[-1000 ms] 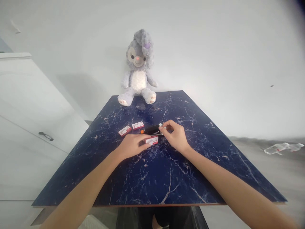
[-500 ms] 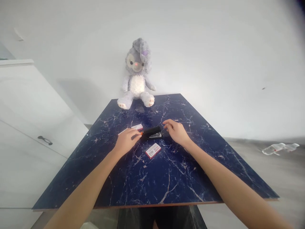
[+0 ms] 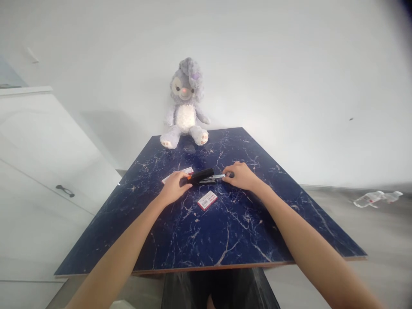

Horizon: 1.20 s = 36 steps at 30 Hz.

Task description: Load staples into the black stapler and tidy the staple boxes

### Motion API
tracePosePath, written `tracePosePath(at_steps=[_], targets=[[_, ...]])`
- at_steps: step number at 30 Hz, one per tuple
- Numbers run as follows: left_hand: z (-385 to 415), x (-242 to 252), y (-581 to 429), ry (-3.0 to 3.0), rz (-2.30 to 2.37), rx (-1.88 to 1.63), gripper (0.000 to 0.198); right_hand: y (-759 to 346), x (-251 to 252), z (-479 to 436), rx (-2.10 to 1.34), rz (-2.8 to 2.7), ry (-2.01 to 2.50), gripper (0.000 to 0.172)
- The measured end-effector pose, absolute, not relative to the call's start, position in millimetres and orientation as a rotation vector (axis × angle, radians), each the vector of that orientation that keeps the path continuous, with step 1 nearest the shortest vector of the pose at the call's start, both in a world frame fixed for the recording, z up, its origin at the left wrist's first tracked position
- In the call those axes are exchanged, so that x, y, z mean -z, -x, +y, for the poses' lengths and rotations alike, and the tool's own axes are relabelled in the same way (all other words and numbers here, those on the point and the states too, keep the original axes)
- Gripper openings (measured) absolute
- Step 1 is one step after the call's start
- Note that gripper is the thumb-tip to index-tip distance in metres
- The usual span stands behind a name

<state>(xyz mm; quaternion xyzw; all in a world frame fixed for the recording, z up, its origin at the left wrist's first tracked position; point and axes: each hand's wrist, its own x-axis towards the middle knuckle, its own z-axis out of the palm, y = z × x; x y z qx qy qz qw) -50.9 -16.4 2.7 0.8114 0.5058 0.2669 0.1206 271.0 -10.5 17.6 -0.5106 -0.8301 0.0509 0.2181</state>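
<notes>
A black stapler (image 3: 203, 175) with an orange end lies in the middle of the dark blue marble table (image 3: 225, 223). My left hand (image 3: 174, 187) grips its left, orange end. My right hand (image 3: 241, 176) pinches the metal part that sticks out on its right side. One red-and-white staple box (image 3: 207, 200) lies loose just in front of the stapler, between my hands. Two more staple boxes (image 3: 185, 171) lie behind my left hand, partly hidden by it.
A grey plush rabbit (image 3: 185, 105) sits at the table's far edge against the white wall. A white cabinet (image 3: 41, 171) with a dark handle stands to the left. An empty plastic bottle (image 3: 376, 198) lies on the floor at the right.
My left hand let go of the staple box, which now lies on the table, and moved up onto the stapler's left end. My right hand has shifted along the stapler's right end.
</notes>
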Motion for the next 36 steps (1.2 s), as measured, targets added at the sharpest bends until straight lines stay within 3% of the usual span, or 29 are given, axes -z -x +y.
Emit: tracePosePath(at_steps=[7, 12, 19, 36], targets=[[-14, -8, 61, -2.269, 1.521, -0.802, 0.029, -276, -12, -6, -0.048, -2.077, 1.436, 0.014], [-10, -8, 67, -2.267, 1.368, -0.751, 0.038, -257, -3, -10, -0.238, -2.063, 1.286, 0.023], [-5, -4, 71, -2.295, 1.345, -0.747, 0.038, -243, 10, -9, -0.268, -2.238, 1.116, 0.019], [-9, -10, 68, -2.274, 1.429, -0.683, 0.04, -242, 11, -5, -0.446, -2.141, 1.288, 0.022]])
